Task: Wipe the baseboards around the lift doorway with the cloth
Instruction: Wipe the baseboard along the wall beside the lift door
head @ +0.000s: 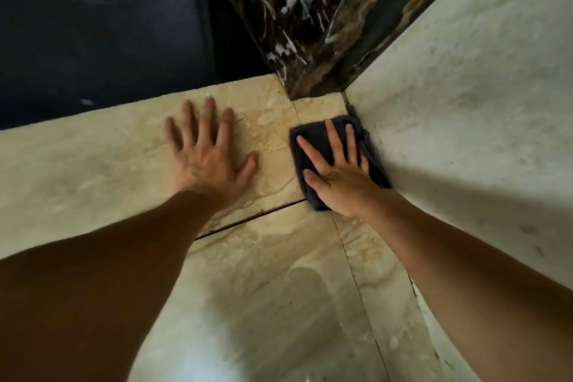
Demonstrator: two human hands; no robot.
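Note:
A folded dark grey cloth [316, 139] lies on the beige marble floor [263, 273], pushed against the foot of the pale wall [465, 102] at the right. My right hand [338, 174] lies flat on the cloth with its fingers spread, pressing it down. My left hand [207, 149] rests flat on the floor tile to the left of the cloth, fingers apart, holding nothing. Just beyond the cloth rises the dark veined marble frame [297, 25] of the lift doorway.
The dark lift door [93, 25] fills the upper left, behind the edge of the floor tile. Grout joints cross the floor between the hands and below them. Both forearms reach in from the bottom corners.

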